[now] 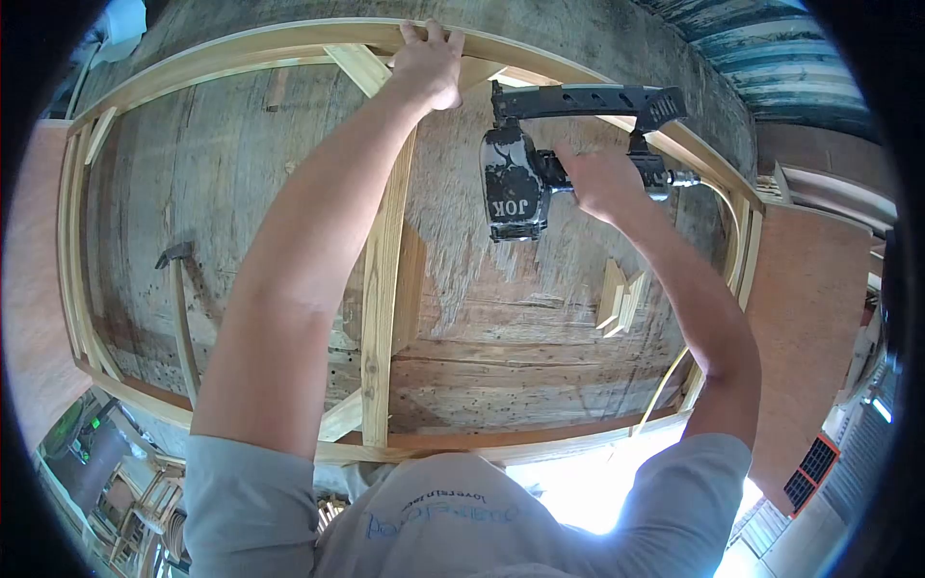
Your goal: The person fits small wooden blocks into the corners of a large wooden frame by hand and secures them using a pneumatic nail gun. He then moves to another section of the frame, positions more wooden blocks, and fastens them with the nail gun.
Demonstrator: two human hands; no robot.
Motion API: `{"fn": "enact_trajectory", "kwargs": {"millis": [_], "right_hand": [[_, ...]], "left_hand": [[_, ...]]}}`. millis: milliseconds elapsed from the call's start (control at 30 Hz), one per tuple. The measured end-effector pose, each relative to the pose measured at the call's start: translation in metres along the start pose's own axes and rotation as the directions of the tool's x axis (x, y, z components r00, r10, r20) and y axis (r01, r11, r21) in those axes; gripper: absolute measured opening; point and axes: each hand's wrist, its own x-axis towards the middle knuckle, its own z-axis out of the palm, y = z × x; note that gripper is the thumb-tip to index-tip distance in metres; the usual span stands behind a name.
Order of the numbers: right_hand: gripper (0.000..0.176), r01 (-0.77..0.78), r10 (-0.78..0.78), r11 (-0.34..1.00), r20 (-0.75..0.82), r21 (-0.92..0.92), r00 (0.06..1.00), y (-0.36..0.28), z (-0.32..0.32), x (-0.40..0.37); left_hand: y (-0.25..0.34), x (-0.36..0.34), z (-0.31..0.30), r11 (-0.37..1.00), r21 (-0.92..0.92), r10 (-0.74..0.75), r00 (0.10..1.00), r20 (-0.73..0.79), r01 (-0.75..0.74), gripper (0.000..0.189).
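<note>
My right hand (607, 183) is wrapped round the handle of a worn black pneumatic nail gun (513, 178). Its long magazine points toward the far side, and its air fitting is at the right. The gun is held above the right half of a wooden frame (260, 40). My left hand (429, 69) grips the frame's far rail at the joint, with fingers hooked over the top edge. Beneath my left forearm, an upright middle slat (379, 318) runs from the near rail toward that joint. A short diagonal brace (356, 67) meets the far rail beside my left hand.
A hammer (178, 289) lies on the worn plywood work surface (482, 289) inside the frame, at left. Small angled wood offcuts (619, 297) rest at right. A yellow air hose (665, 385) runs along the right side. Brown boards (809, 318) flank the frame.
</note>
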Motion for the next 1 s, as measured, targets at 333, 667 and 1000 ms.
{"fn": "enact_trajectory", "kwargs": {"millis": [333, 667, 1000], "right_hand": [[0.041, -0.016, 0.019, 0.999, -0.067, 0.040, 0.998, 0.002, 0.003, 0.006], [0.058, -0.001, 0.000, 1.000, -0.113, -0.005, 0.994, 0.005, 0.015, 0.007], [0.060, -0.011, 0.013, 1.000, -0.093, 0.025, 0.996, 0.003, 0.015, 0.004]], "left_hand": [[0.000, -0.002, 0.003, 1.000, 0.030, 0.005, 0.999, -0.051, -0.004, 0.089], [0.001, -0.003, 0.001, 1.000, -0.014, -0.006, 1.000, -0.010, 0.006, 0.089], [0.002, -0.002, -0.003, 0.999, 0.033, -0.014, 1.000, 0.021, 0.013, 0.095]]}}
